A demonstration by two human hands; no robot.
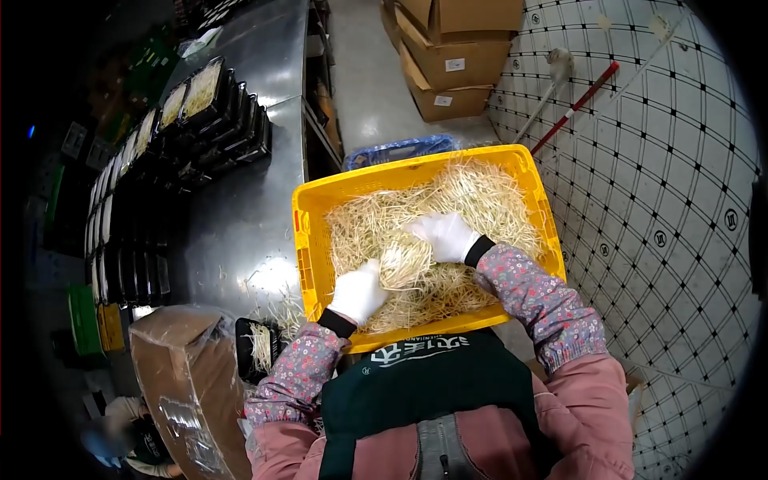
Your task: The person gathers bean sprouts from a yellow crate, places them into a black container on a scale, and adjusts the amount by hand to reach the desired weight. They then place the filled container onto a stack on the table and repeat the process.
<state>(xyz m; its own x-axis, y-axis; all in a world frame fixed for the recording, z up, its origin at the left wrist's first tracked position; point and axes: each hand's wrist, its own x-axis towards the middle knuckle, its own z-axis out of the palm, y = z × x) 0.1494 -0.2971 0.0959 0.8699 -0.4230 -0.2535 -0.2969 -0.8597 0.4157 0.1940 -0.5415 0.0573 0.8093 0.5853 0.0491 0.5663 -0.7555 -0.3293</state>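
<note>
A yellow crate (428, 160) in front of me is filled with pale bean sprouts (480, 192). Both of my hands wear white gloves and reach down into it. My left hand (360, 292) is closed at the lower left of a bunch of sprouts (404, 266). On the upper right side of that same bunch, my right hand (448, 237) grips with its fingers curled in. The fingertips of both hands are partly hidden among the strands. Left of the crate, a small black tray (258, 349) holds some sprouts.
Stacked black trays of sprouts (204, 92) stand on the metal table (228, 232) at left. A cardboard box (188, 376) is at lower left, near another person (132, 436). Beyond the crate are a blue crate (400, 150), cardboard boxes (456, 60) and a red-and-white pole (576, 106).
</note>
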